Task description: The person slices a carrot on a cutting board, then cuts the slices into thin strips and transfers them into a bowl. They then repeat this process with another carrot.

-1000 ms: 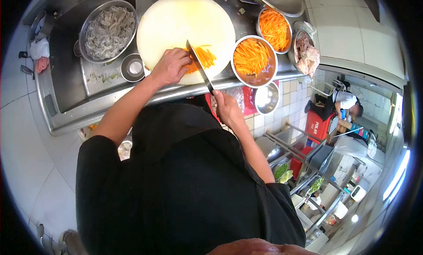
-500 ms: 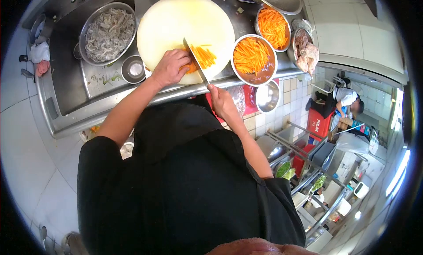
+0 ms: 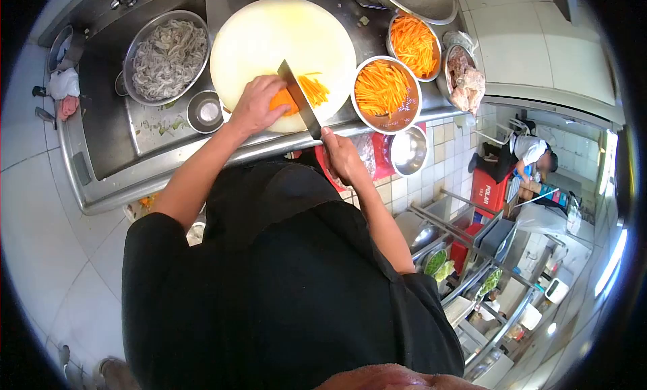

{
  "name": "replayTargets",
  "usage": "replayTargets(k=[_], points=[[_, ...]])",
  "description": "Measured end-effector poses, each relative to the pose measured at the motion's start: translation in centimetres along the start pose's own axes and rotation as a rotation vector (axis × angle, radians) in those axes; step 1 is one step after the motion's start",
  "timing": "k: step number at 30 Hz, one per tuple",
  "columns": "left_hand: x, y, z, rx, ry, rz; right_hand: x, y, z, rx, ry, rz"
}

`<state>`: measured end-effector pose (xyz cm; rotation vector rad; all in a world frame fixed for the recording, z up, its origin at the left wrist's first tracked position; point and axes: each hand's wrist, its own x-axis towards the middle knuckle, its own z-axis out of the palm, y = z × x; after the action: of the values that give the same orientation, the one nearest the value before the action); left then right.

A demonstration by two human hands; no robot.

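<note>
My left hand [image 3: 257, 106] presses down on an orange piece of carrot [image 3: 286, 102], its fingers curled over the top. In my right hand [image 3: 339, 154] is the handle of a knife with a broad blade [image 3: 300, 99]. That blade stands beside the carrot piece, between it and a small heap of thin carrot strips [image 3: 313, 89]. All of this is on a round, pale cutting board [image 3: 269, 33]. To the board's right is a perforated metal bowl of carrot strips [image 3: 383, 87].
Another bowl of carrot strips [image 3: 413, 46] and a bowl of raw meat [image 3: 466, 83] stand further right. Left of the board, the sink holds a colander of greyish strips [image 3: 168, 56] and a small metal bowl [image 3: 205, 112]. A person [image 3: 529, 151] is in the background at right.
The knife's blade has tilted, showing more of its broad side. My left hand has shifted slightly left, uncovering more of the carrot piece.
</note>
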<state>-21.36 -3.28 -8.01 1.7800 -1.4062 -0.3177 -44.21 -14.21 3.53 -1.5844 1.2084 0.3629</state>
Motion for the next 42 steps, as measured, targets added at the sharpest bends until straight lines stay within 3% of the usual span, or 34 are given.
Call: replayTargets(k=[3,6,9,12,15,22,25,28,34,42], points=[[-0.7,0.7,0.5,0.323,-0.093,-0.065,-0.4,0.0,0.2,0.012,0.0,-0.044],[-1.2,1.2,0.7,0.341,-0.164,-0.103,0.2,2.0,0.6,-0.081,0.075,-0.214],[-1.7,1.1,0.8,0.292,-0.15,-0.116,-0.2,2.9,0.7,-0.165,0.111,-0.233],[-2.2,-0.6,0.3,0.198,0.123,-0.042,-1.0,2.2,0.4,-0.015,0.018,-0.054],[-4.2,-1.7,-2.4,0.014,0.114,-0.156,-0.5,2.8,0.4,-0.048,0.02,-0.049],[-4.4,-1.1,-2.4,0.028,0.092,-0.015,-1.0,1.9,0.3,-0.012,-0.002,-0.029],[-4.0,-0.4,-2.9,0.025,0.067,-0.03,-0.9,2.3,0.9,-0.007,0.04,-0.062],[-2.3,0.5,-2.5,0.011,0.041,0.133,-1.5,1.0,0.5,-0.056,0.05,-0.059],[-0.4,1.0,-2.1,0.067,-0.188,0.108,-2.4,0.6,0.9,-0.148,0.138,-0.136],[0.2,0.7,-1.5,0.126,-0.266,0.089,-3.8,-0.4,0.8,-0.153,0.12,-0.177]])
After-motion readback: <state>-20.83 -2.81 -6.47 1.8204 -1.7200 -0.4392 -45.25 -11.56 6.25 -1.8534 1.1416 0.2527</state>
